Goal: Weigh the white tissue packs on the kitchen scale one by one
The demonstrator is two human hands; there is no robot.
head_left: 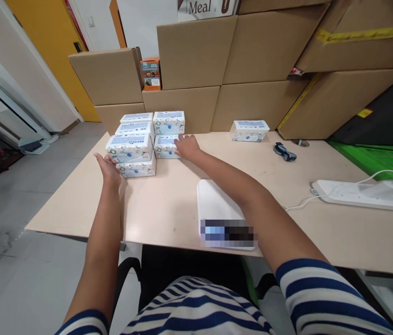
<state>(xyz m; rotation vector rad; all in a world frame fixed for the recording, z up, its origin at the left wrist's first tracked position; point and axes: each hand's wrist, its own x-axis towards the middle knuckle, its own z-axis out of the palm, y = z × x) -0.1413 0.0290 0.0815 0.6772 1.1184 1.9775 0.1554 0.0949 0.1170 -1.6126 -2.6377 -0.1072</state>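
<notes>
Soft tissue packs with a floral print stand in two stacked groups at the left of the table. My left hand (108, 169) is against the left side of the front stack, thumb stretched out, at the join of the upper tissue pack (129, 148) and the lower one (136, 169). Part of its fingers is hidden by the packs. My right hand (188, 147) has its bent fingers around the right end of a lower tissue pack (164, 146). Another tissue pack (169, 122) lies on top of that one. A single tissue pack (249, 131) sits apart, farther right.
A white flat device (213, 200) with a blurred display lies under my right forearm. Cardboard boxes (192, 56) wall off the table's back. To the right are a dark blue object (284, 152) and a white power strip (353, 193) with a cable.
</notes>
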